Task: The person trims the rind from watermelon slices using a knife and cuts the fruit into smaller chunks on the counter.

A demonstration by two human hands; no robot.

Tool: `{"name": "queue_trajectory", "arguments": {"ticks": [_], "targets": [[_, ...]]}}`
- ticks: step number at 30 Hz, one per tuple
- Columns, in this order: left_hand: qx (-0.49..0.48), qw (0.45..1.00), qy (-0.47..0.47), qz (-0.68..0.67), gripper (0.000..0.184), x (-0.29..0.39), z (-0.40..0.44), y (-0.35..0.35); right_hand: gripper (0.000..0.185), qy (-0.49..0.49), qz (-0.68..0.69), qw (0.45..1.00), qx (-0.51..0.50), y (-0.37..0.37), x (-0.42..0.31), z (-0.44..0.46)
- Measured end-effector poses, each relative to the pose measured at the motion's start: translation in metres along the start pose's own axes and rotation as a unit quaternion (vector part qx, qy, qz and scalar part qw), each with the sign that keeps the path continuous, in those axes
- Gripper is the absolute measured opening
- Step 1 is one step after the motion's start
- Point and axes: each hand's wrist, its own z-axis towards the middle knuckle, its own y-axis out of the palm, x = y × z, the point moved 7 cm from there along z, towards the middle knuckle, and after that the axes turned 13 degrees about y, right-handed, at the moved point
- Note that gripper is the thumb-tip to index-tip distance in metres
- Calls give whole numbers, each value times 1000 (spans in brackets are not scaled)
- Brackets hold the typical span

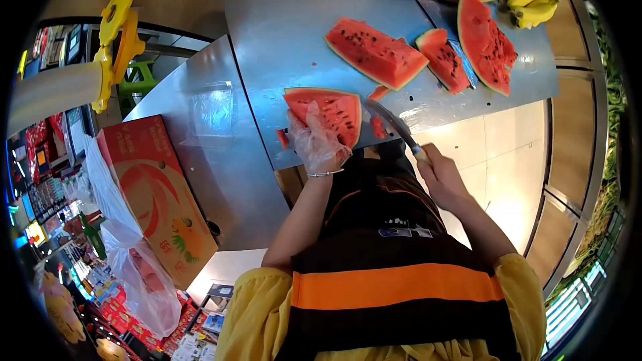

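Note:
My left hand [315, 140], in a clear plastic glove, presses on a watermelon wedge [342, 112] lying near the table's front edge. My bare right hand [440, 172] grips the handle of a knife [400, 124]; its blade points up and left, just right of the wedge. A small watermelon scrap [378, 127] lies between wedge and blade, and another scrap [282, 138] sits left of my gloved hand. Beyond the knife is a large watermelon chunk [374, 53], with a smaller watermelon piece [445, 60] to its right.
More large watermelon pieces [487, 43] and bananas [533, 8] are at the table's far right. A clear plastic tray [212, 108] rests on the metal table [267, 33] at left. Beside it stand a red-brown carton [157, 190] and a plastic bag [144, 274].

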Motion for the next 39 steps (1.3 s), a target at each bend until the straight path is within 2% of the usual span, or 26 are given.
{"name": "queue_trajectory", "arguments": {"ticks": [1,2,4,5,7,8,10,11,13,15,16,17,19,20,22,24,26,27,28,30,31,32,33,37,39], "targets": [[-35,983,122,136,48,1,8,-7,21,-27,-5,1000,-11,0,-20,4],[-65,975,143,156,48,-13,10,-13,21,-29,-11,999,-8,2,-36,13],[-121,956,189,191,51,-17,7,-12,25,-138,-44,989,-8,9,-83,25],[-108,956,195,192,55,-15,4,-13,25,-141,-50,989,-7,12,-92,37],[-94,957,200,188,63,-11,4,-17,29,-175,-145,974,-11,27,-107,55],[-95,814,370,436,63,1,-1,-14,29,-176,-149,973,-9,27,-117,61],[-81,587,498,633,63,6,-11,-1,32,-120,-194,972,-61,36,-128,69],[-95,702,475,522,64,3,-7,-6,31,-126,-204,970,-52,37,-133,67],[-106,800,438,395,64,4,-4,-9,31,-123,-236,963,-38,36,-140,66],[-117,895,293,314,64,-8,6,-16,31,-120,-268,956,-24,37,-143,67],[-118,896,293,313,64,-12,8,-18,32,-127,-288,949,-23,40,-142,66],[-131,833,368,391,65,-11,6,-16,32,-133,-307,942,-23,42,-141,66],[-145,757,438,463,65,3,-4,-4,31,-110,-314,942,-33,43,-140,60],[-121,841,374,372,64,3,-1,-7,31,-89,-322,942,-43,44,-136,57],[-98,909,299,275,64,0,0,-11,32,-91,-319,943,-38,45,-127,48],[-119,867,349,335,37,4,-5,-7,34,-93,-318,943,-33,49,-112,36],[-122,865,350,339,35,-1,-3,-8,33,-111,-302,947,6,55,-95,29],[-123,862,352,343,34,-2,-3,-7,29,-53,-277,959,-33,59,-91,25],[-125,861,352,345,34,-3,-3,-6,29,-52,-275,960,-34,65,-89,24],[-112,913,298,256,36,-9,1,-9,24,-24,-263,964,-26,78,-77,27],[-115,912,298,259,36,-13,2,-12,24,-31,-255,966,-11,82,-73,26],[-129,836,370,384,47,-13,0,-11,24,-29,-251,967,-11,88,-65,30],[-142,738,434,498,59,-16,-4,-7,24,-34,-238,971,2,94,-55,33],[-115,713,468,510,56,-17,-4,-4,26,-76,-208,975,12,98,-45,33],[-94,861,353,354,47,-17,6,-12,26,-89,-204,975,11,94,-46,27]]}}
